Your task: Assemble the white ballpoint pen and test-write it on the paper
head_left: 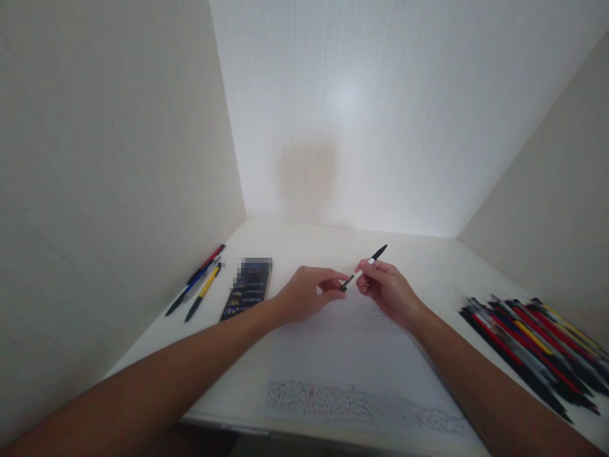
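Observation:
A white pen [379,252] with black ends is held aslant above the middle of the desk. Its barrel is gripped between the thumb and fingers of my right hand [390,291]. At the pen's lower left, clip end, the thumb and forefinger of my left hand [307,293] pinch the dark end. Below both hands lies a sheet of paper [333,355], with small faint marks in its upper part and a dense band of coloured marks along its near edge.
Several pens [203,289] lie by the left wall. A dark phone [254,289], partly pixelated, rests beside my left forearm. At the right, many red, black, yellow and grey pens [533,346] lie in a row. White panels [304,114] enclose the desk at the back and sides.

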Available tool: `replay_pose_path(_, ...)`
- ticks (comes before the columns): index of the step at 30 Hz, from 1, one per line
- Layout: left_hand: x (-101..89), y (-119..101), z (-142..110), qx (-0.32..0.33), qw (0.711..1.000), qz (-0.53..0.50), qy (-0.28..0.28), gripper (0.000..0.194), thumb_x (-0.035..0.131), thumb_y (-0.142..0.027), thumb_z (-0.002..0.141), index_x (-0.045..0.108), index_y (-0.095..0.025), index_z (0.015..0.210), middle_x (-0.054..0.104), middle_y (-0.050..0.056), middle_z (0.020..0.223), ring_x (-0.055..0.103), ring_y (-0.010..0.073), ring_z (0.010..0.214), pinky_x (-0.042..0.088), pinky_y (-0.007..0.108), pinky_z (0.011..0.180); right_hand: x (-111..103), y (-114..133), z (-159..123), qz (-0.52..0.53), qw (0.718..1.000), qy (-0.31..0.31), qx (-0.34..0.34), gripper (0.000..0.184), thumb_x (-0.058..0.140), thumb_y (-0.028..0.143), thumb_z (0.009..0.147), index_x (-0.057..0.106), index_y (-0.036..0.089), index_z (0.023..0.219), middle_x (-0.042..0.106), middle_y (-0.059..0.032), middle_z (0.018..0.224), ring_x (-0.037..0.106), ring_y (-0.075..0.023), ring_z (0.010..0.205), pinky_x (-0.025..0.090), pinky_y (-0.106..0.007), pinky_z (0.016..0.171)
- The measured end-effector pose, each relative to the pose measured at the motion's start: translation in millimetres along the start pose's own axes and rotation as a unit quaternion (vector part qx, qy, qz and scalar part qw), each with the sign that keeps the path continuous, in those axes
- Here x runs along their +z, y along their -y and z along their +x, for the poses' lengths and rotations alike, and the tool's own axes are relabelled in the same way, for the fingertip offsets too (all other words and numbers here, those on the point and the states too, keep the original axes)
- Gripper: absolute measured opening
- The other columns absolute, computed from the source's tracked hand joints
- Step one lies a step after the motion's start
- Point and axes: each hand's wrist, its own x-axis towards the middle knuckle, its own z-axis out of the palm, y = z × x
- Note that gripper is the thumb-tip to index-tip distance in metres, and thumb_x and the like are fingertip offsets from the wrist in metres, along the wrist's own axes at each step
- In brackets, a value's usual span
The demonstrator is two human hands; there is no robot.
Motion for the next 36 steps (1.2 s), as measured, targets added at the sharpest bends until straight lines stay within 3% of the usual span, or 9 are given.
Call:
replay_pose_path(10, 4.0, -8.7, -4.7, 0.058, 0.998, 0.005, 0.022, 0.029, 0.062, -0.026, 0.085, 0.069, -0.022, 0.113, 0.072, 0.002, 0.082, 0.061, 0.0102, 0.064, 0.052, 0.026, 0.069, 5.0, -3.3, -3.9, -0.045, 0.998, 0.035, 0.015, 0.032, 0.064, 0.047, 0.084, 0.065, 0.016, 0.076, 0.053, -0.0003, 0.057, 0.042, -0.0104, 0.050, 0.029, -0.028, 0.050)
replay_pose_path(14, 4.8, -15.7, -4.1, 0.050, 0.999, -0.005, -0.010, 0.024, 0.063, -0.027, 0.085, 0.071, -0.020, 0.107, 0.072, 0.003, 0.083, 0.062, 0.0105, 0.067, 0.053, 0.026, 0.071, 2.2, -6.1, 0.1, -0.035, 0.998, -0.023, -0.036, 0.038, 0.060, 0.044, 0.087, 0.061, 0.018, 0.114, 0.060, -0.0009, 0.064, 0.050, -0.0130, 0.053, 0.035, -0.028, 0.050)
replay_pose_path(18, 9.6, -23.2, -5.3, 0.045, 0.997, -0.047, -0.046, 0.021, 0.065, -0.027, 0.086, 0.072, -0.016, 0.102, 0.073, 0.004, 0.085, 0.065, 0.0105, 0.071, 0.053, 0.024, 0.071, -3.2, -7.0, 2.8, -0.091, 0.981, -0.106, -0.132, 0.070, 0.059, 0.032, 0.085, 0.028, 0.027, 0.148, 0.070, -0.0049, 0.093, 0.059, -0.0167, 0.064, 0.044, -0.030, 0.057)
replay_pose_path(21, 14.1, -30.3, -7.9, 0.052, 0.996, -0.068, -0.038, 0.020, 0.065, -0.031, 0.086, 0.071, -0.017, 0.100, 0.072, 0.004, 0.086, 0.066, 0.0114, 0.075, 0.054, 0.025, 0.072, -5.0, -4.8, 1.3, -0.253, 0.941, -0.125, -0.187, 0.055, 0.057, 0.028, 0.084, 0.047, 0.026, 0.138, 0.070, -0.0064, 0.100, 0.060, -0.0176, 0.068, 0.045, -0.032, 0.060)
replay_pose_path(24, 12.9, -34.7, -9.5, 0.060, 0.992, -0.108, -0.028, 0.027, 0.060, -0.034, 0.090, 0.063, -0.018, 0.111, 0.071, 0.004, 0.088, 0.065, 0.0115, 0.076, 0.053, 0.026, 0.075, -5.6, 3.5, -1.9, -0.405, 0.872, -0.148, -0.230, 0.020, 0.056, 0.033, 0.087, 0.070, 0.022, 0.098, 0.070, -0.0056, 0.085, 0.059, -0.0185, 0.069, 0.043, -0.034, 0.065)
replay_pose_path(26, 7.8, -31.8, -8.4, 0.047, 0.992, -0.113, -0.034, 0.027, 0.048, -0.035, 0.096, 0.056, -0.017, 0.114, 0.068, 0.001, 0.080, 0.062, 0.0106, 0.070, 0.051, 0.026, 0.071, -7.1, 12.1, -5.5, -0.442, 0.854, -0.168, -0.218, 0.030, 0.050, 0.040, 0.091, 0.070, 0.021, 0.079, 0.067, -0.0049, 0.069, 0.058, -0.0180, 0.064, 0.041, -0.034, 0.065)
replay_pose_path(28, 1.1, -22.8, -5.8, 0.030, 0.998, -0.049, -0.032, 0.023, 0.043, -0.035, 0.097, 0.058, -0.017, 0.097, 0.062, -0.001, 0.071, 0.056, 0.0099, 0.063, 0.046, 0.025, 0.063, -9.3, 20.8, -12.7, -0.412, 0.880, -0.166, -0.168, 0.038, 0.044, 0.043, 0.094, 0.070, 0.020, 0.079, 0.061, -0.0029, 0.056, 0.055, -0.0162, 0.054, 0.040, -0.032, 0.058)
replay_pose_path(31, -6.0, -4.5, -2.1, 0.022, 0.993, 0.092, 0.075, 0.022, 0.052, -0.035, 0.090, 0.061, -0.018, 0.082, 0.061, -0.001, 0.068, 0.051, 0.0105, 0.059, 0.037, 0.024, 0.056, -10.8, 29.7, -33.9, -0.290, 0.949, -0.096, -0.074, 0.027, 0.046, 0.041, 0.092, 0.063, 0.021, 0.093, 0.057, 0.0013, 0.048, 0.048, -0.0138, 0.040, 0.035, -0.028, 0.044)
replay_pose_path(36, -6.9, 3.8, -4.5, 0.005, 0.966, 0.154, 0.207, 0.040, 0.057, -0.042, 0.086, 0.062, -0.020, 0.119, 0.065, 0.001, 0.076, 0.056, 0.0140, 0.064, 0.038, 0.026, 0.061, -8.3, 32.5, -80.3, -0.277, 0.961, 0.021, -0.001, 0.020, 0.059, 0.035, 0.086, 0.057, 0.021, 0.073, 0.064, -0.0011, 0.055, 0.052, -0.0120, 0.042, 0.034, -0.024, 0.039)
